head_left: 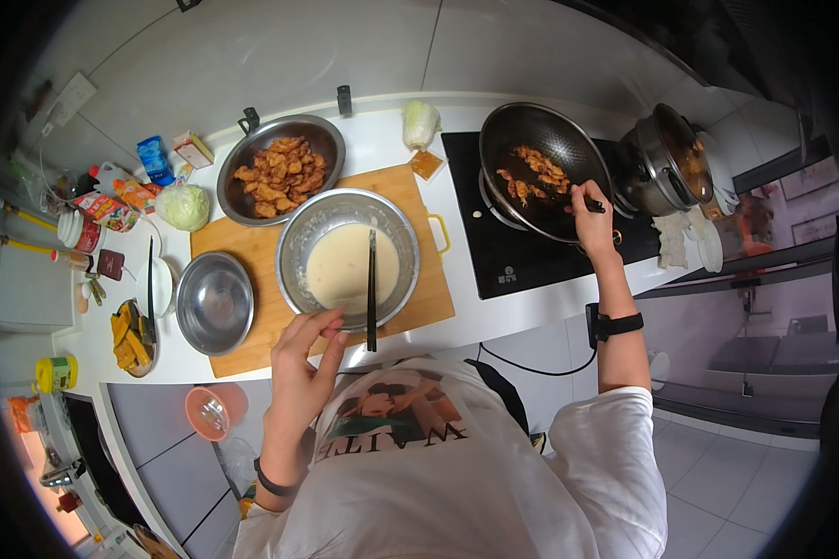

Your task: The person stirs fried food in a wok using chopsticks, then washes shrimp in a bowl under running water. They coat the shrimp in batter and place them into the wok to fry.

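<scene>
My right hand (pixel 591 216) is over the near right rim of a black wok (pixel 580 150), closed on a dark stick-like utensil (pixel 594 205) mostly hidden by the fingers. Browned fried pieces (pixel 542 168) lie inside the wok, which sits on a black glass cooktop (pixel 489 265). My left hand (pixel 304 363) hovers by the near rim of a steel bowl (pixel 287 258), thumb and fingers apart, holding nothing. Pale batter (pixel 346 262) partly fills that bowl. Black chopsticks (pixel 371 300) rest across its near rim, tips over the batter.
Behind the batter bowl, a steel basin (pixel 227 185) holds fried pieces. A smaller steel bowl (pixel 214 304) stands on the wooden board (pixel 433 300). A steel pot (pixel 647 168) is right of the wok. A cabbage (pixel 183 207) and several packets crowd the left.
</scene>
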`<state>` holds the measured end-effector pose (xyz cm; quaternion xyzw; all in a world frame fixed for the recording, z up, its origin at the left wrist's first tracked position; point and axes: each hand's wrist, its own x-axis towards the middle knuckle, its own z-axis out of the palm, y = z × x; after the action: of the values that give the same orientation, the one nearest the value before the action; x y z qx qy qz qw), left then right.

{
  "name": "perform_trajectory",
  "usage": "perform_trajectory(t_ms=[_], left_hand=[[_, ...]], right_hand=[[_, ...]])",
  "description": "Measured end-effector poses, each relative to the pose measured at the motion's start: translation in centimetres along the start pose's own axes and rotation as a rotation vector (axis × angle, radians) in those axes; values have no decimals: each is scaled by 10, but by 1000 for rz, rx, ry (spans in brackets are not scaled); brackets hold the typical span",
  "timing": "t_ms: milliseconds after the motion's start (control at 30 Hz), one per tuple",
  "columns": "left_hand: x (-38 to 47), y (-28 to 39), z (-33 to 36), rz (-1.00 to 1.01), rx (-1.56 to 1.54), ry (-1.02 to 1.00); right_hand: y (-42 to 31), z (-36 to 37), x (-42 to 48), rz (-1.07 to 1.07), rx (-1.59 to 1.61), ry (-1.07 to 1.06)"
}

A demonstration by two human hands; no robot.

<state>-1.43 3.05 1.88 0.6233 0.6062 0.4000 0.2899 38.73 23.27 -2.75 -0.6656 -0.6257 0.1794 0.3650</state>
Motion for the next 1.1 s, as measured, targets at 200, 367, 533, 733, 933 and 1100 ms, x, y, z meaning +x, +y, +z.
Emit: perform_trajectory(t_ms=[200,367,533,733,933,1100], left_hand=[[1,-3,2,18,17,-21],[2,-4,3,23,25,-49],[2,-4,1,22,66,-90],[-1,-6,-3,35,99,-77],[-6,-7,-6,30,107,-76],[-10,-8,-8,35,123,-61]], right_hand=[[-10,-7,-12,35,114,-58],[-3,-7,-10,89,106,-59],[-3,-10,-4,77,12,-54],[-7,6,-7,109,179,-173],[2,30,-1,-94,-61,-58],[7,29,9,165,351,161]])
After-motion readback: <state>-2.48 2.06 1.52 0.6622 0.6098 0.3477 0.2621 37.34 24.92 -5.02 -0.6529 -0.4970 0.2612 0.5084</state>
